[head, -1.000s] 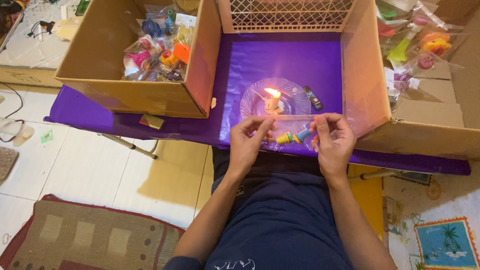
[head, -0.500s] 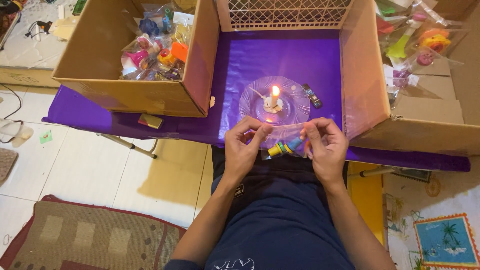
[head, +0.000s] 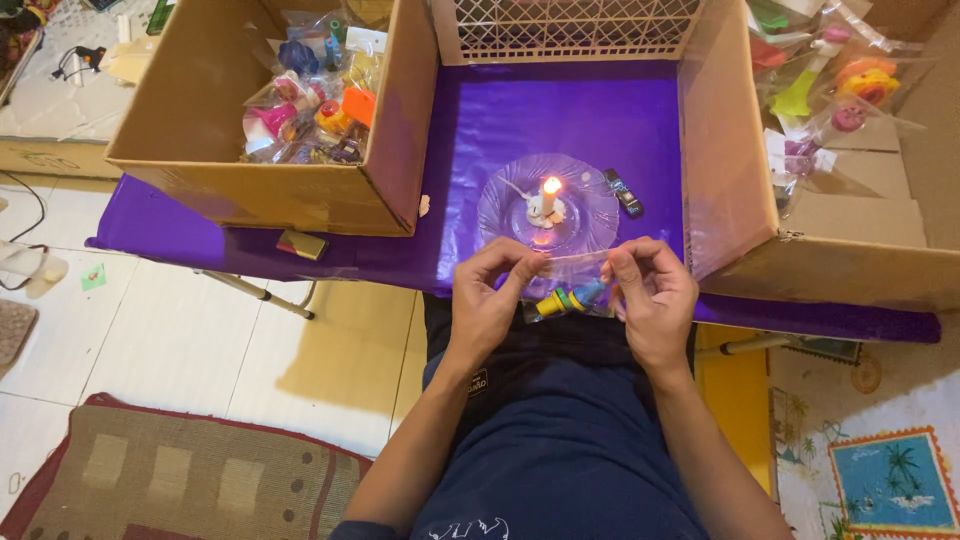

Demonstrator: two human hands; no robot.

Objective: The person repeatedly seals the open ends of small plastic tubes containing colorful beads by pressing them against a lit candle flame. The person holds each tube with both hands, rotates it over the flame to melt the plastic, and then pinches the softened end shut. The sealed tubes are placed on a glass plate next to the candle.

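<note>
Purple table [head: 560, 110]: both hands nearer, bag [head: 570, 285] pinched.

A: Floor: pale tiles [head: 150, 350], lit evenly. Woven brown rug with red border [head: 150, 490] at seven o'clock.

B: A low table under purple cloth [head: 600, 110] fills twelve o'clock, its thin metal leg [head: 255, 293] showing at nine. Yellow mat [head: 738, 400] and a palm-tree picture mat [head: 890, 480] lie at four o'clock.

A candle [head: 549, 193] stands on a plate [head: 503, 205] between two cardboard boxes [head: 258, 185], behind a held bag [head: 570, 282].
</note>
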